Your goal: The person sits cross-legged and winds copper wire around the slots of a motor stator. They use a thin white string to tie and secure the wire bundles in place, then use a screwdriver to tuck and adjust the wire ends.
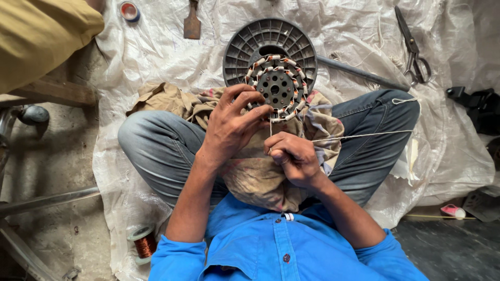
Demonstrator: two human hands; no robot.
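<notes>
Copper-wound round grey metal stator [276,88] rests on the lap cloth, the left hand [233,125] with fingers clasped on its near rim, the right hand [292,156] just below pinching thin pale thread [359,136], apparently mid-lacing

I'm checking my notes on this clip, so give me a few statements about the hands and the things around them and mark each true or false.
1. The left hand grips the round wound coil core. True.
2. The right hand holds the scissors. False: the scissors lie on the white sheet at upper right, and the right hand pinches a thin string.
3. A spool of copper wire stands near the person's left elbow. True.
4. The grey ribbed disc lies on top of the coil core. False: it lies behind and under it.
5. A cloth covers the lap. True.
</notes>
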